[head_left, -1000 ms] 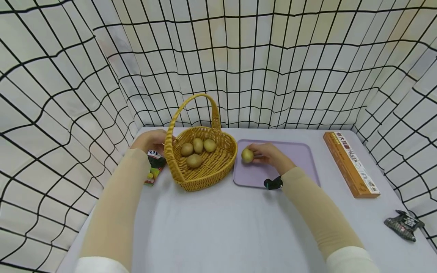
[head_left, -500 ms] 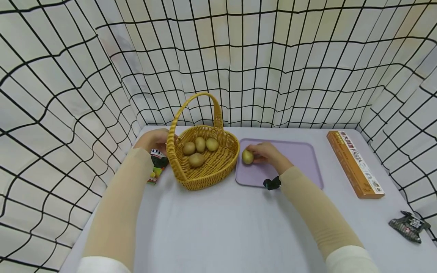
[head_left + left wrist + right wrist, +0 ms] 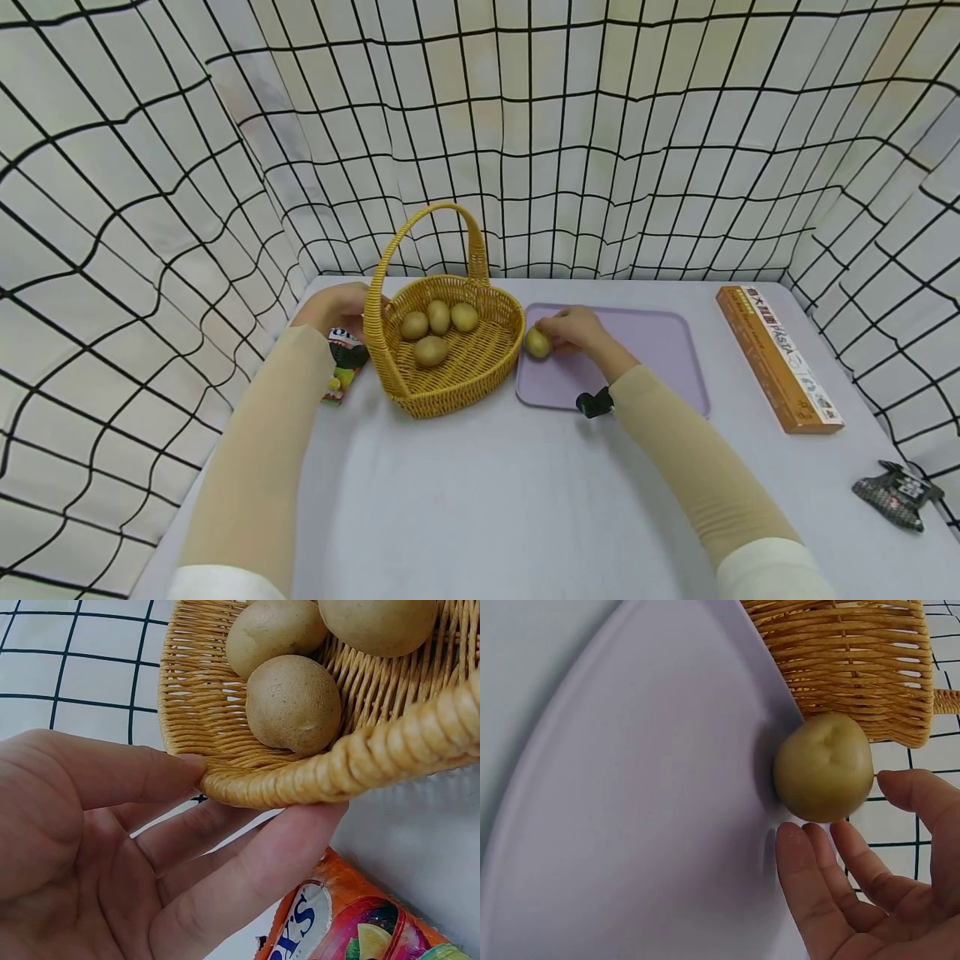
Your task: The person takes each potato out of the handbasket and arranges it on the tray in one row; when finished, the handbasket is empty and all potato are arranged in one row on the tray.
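Observation:
My left hand (image 3: pixel 333 307) pinches the rim of a yellow wicker basket (image 3: pixel 472 379), with thumb above and fingers below, as the left wrist view shows. Several potatoes (image 3: pixel 294 703) lie inside the basket, below its tall arched handle. On the right, my right hand (image 3: pixel 581 329) holds another potato (image 3: pixel 537 342) at its fingertips, over the left edge of a lilac tray (image 3: pixel 637 342). The right wrist view has this potato (image 3: pixel 823 768) beside the tray's rim and the basket wall. Whether it touches the tray, I cannot tell.
An orange snack packet (image 3: pixel 352 915) lies left of the basket, partly under my left hand. A pasta box (image 3: pixel 780 358) and a dark grey packet (image 3: pixel 898 495) are at the right. Black netting (image 3: pixel 555 158) over white cloth borders the table (image 3: pixel 465 508).
My right hand and its potato have shifted slightly left toward the basket. The left hand stays at the basket rim, and the head view has moved a little.

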{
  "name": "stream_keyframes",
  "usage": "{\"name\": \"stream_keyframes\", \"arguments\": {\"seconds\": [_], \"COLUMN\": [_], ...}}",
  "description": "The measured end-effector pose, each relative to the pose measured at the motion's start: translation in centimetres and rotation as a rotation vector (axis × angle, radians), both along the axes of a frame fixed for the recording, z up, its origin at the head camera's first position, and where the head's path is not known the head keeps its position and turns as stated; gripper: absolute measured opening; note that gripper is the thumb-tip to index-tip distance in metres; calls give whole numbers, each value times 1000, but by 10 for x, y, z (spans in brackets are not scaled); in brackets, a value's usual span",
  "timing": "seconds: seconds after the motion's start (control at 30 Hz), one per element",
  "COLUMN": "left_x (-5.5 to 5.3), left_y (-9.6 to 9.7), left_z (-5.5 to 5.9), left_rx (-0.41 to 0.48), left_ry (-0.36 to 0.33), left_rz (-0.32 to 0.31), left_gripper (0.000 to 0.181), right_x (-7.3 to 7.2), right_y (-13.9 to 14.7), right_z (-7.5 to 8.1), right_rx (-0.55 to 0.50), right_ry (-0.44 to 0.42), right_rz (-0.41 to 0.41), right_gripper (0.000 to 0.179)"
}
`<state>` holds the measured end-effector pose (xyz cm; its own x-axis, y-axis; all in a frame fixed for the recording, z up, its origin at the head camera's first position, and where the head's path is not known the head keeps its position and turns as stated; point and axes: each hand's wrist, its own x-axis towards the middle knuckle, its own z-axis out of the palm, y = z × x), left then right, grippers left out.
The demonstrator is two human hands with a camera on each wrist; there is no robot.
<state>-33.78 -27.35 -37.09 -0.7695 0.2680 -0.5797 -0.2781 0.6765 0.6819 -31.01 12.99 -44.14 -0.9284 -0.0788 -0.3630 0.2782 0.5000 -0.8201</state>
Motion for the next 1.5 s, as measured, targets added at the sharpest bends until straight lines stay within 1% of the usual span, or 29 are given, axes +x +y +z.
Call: {"name": "stream_keyframes", "arguments": {"seconds": [0.17, 0.27, 0.4, 0.57, 0.73, 0.8, 0.87, 1.03, 1.2, 1.37, 1.5], "left_x": [1, 1, 2, 1, -2, -3, -3, -3, -1, 1, 0], "left_y": [2, 3, 2, 1, -1, 0, -1, -2, -3, -2, 1], "left_z": [0, 1, 2, 2, 2, 2, 1, 0, 1, 3, 2], "left_rx": [4, -1, -5, -3, -15, -21, -22, -19, -16, -23, -24], "left_ry": [8, 17, 15, 0, 1, 0, -3, -6, -12, 0, 4], "left_rz": [-13, -14, -19, -25, -4, 5, 8, 9, 16, 11, 31], "left_gripper": [49, 50, 48, 48, 53, 53, 53, 54, 53, 49, 49], "right_x": [-1, -2, -4, -10, -12, -11, -11, -9, -10, -13, -13], "right_y": [-1, 1, 4, 5, -2, -7, -14, -35, -61, -84, -99], "right_z": [3, 4, 9, 24, 47, 57, 67, 93, 114, 121, 122], "right_rx": [59, 94, 117, 150, 182, 218, 266, 366, 426, 484, 485], "right_ry": [1, 8, 38, 91, 113, 118, 144, 263, 336, 388, 410], "right_rz": [-3, 5, 32, 59, 89, 113, 141, 207, 265, 339, 361], "right_gripper": [52, 52, 52, 50, 48, 49, 49, 45, 41, 36, 29]}}
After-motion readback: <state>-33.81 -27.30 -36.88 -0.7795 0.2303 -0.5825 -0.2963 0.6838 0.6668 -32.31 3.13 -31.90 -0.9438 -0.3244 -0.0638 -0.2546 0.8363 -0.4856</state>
